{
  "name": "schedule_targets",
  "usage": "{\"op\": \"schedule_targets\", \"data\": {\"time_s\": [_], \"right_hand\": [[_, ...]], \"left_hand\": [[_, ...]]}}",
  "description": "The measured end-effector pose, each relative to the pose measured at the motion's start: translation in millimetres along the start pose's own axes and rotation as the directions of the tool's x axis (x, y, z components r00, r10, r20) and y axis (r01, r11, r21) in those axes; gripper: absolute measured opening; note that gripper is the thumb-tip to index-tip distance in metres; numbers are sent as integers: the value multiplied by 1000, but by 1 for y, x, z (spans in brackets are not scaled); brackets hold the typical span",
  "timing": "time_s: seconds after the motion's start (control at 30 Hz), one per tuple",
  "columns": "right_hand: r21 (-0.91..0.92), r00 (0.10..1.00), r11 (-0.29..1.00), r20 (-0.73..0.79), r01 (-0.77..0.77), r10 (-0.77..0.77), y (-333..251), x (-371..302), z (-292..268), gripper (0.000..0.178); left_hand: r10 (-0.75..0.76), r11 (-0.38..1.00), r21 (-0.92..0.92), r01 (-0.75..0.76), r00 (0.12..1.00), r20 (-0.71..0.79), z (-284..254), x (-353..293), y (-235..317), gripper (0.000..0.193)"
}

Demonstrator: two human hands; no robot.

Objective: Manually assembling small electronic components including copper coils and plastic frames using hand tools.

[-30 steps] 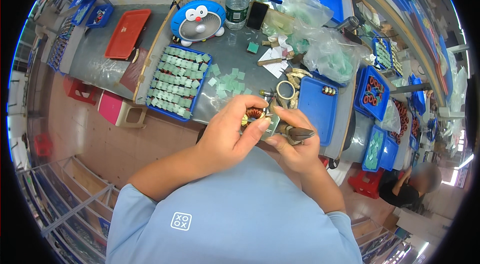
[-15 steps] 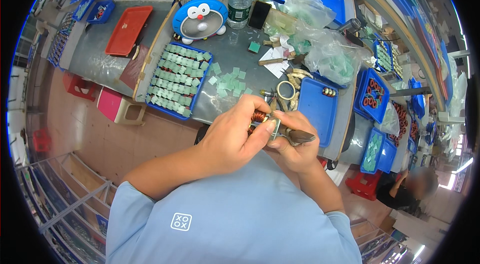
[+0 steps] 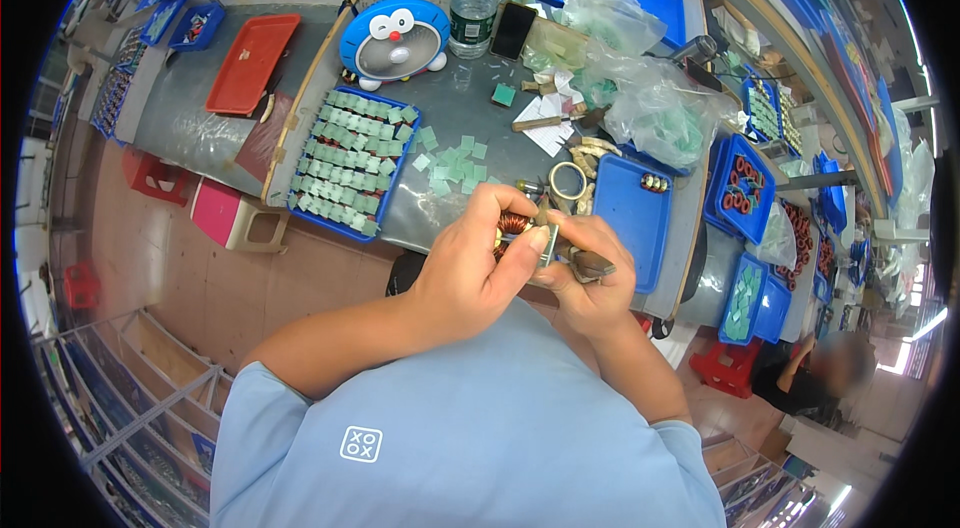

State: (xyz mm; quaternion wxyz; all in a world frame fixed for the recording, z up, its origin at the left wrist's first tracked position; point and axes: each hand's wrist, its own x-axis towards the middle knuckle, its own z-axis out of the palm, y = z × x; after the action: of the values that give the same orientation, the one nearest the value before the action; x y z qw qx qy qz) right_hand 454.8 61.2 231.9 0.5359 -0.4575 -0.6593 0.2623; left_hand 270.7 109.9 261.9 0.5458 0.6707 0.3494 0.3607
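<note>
My left hand (image 3: 468, 263) is closed on a copper-wound coil (image 3: 514, 223), its thumb pressing near a small pale square plate (image 3: 549, 246) at the coil's right side. Close against it, my right hand (image 3: 604, 290) grips a hand tool (image 3: 592, 266) with a dark brown, rounded end sticking out below the fingers. The tool's kind is not clear, and its tip is largely hidden between the hands. Just beyond my fingers lies a cream-coloured ring (image 3: 568, 181). Left of the hands, a blue tray (image 3: 366, 230) carries rows of coils topped with pale green squares.
Loose green squares (image 3: 456, 164) lie scattered ahead. A blue tray (image 3: 632, 218) with one coil group stands at right. Farther back are a blue cartoon-faced fan (image 3: 396, 40), a bottle (image 3: 473, 8), a phone (image 3: 513, 31) and plastic bags (image 3: 665, 118). A person (image 3: 800, 378) sits far right.
The brown end of the tool has turned and drawn slightly up and left, nearer my right palm. My left hand keeps its hold on the coil, and the view has shifted slightly.
</note>
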Motion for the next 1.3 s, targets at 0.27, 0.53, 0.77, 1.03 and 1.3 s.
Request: {"op": "schedule_targets", "data": {"time_s": [0.27, 0.53, 0.77, 1.03, 1.3], "right_hand": [[-64, 1000, 998, 7, -28, 29, -1, 7, -1, 54], [-103, 993, 989, -34, 105, -109, 0, 7, 1, 54], [-202, 987, 966, 17, 161, -161, -5, 13, -4, 55], [-166, 995, 983, 61, 83, -74, -4, 6, -6, 54], [-202, 980, 959, 29, 199, -197, 0, 6, -4, 57]], "left_hand": [[-84, 992, -88, 91, 993, 81, -4, -1, -1, 27], [-67, 975, -195, 111, 974, 217, -12, -4, -4, 32], [-169, 900, -365, 237, 963, 209, -4, -9, -11, 34], [-82, 957, -253, 142, 968, 237, -9, -9, -15, 34], [-23, 976, -205, 78, 965, 261, -9, -12, -20, 33]]}}
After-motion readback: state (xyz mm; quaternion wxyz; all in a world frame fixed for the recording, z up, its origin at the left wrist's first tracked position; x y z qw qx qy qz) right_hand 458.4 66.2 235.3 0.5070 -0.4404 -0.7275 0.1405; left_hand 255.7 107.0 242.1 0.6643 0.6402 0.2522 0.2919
